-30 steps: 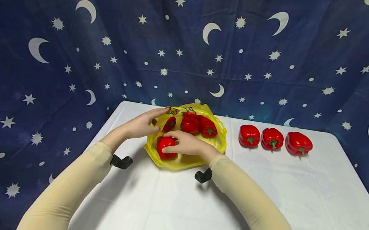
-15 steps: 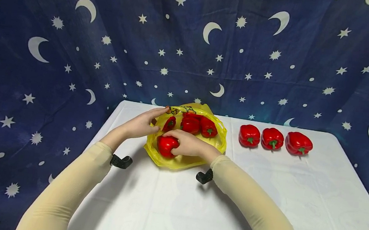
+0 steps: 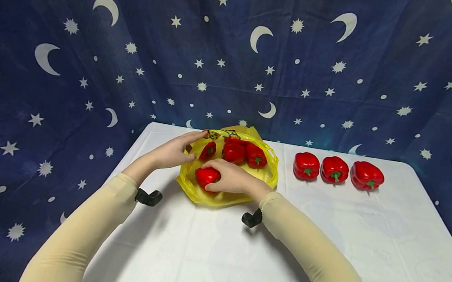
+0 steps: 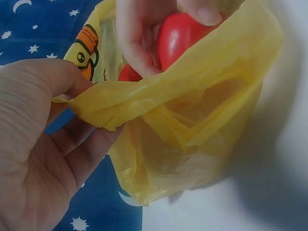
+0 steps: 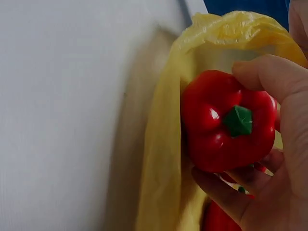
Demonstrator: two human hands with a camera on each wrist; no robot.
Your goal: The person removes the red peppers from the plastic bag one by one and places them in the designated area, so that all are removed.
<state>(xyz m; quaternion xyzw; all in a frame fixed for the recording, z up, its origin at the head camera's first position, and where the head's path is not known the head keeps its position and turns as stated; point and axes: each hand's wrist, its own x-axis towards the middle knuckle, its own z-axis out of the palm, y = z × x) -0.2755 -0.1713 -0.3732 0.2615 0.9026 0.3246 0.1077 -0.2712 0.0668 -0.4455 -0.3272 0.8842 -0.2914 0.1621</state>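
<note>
- The right hand [image 3: 230, 178] is gripping a red bell pepper [image 3: 207, 176] with fingers and thumb curled round it; the pepper is sitting at the hand's 9 o'clock in the head view.
- In the right wrist view, the pepper [image 5: 225, 122] is showing its green stem toward the camera, with the thumb above it and the fingers [image 5: 226, 192] below.
- The held pepper is lying inside the mouth of a yellow plastic bag [image 3: 224, 198], at the bag's near-left part, about 7 o'clock from the bag's middle.
- The left hand [image 3: 173, 153] is pinching the bag's rim at the bag's 10 o'clock edge; in the left wrist view, thumb and fingers [image 4: 72, 144] are closing on a fold of the yellow film [image 4: 192, 134].
- The held pepper is lying at the left hand's 4 o'clock, near it but not touching it.
- Three more peppers [image 3: 234, 153] are lying in the bag at 12 o'clock from the held pepper.
- Three peppers [image 3: 335, 170] are standing in a row on the white counter [image 3: 323, 243], at the bag's 3 o'clock, well apart from both hands.
</note>
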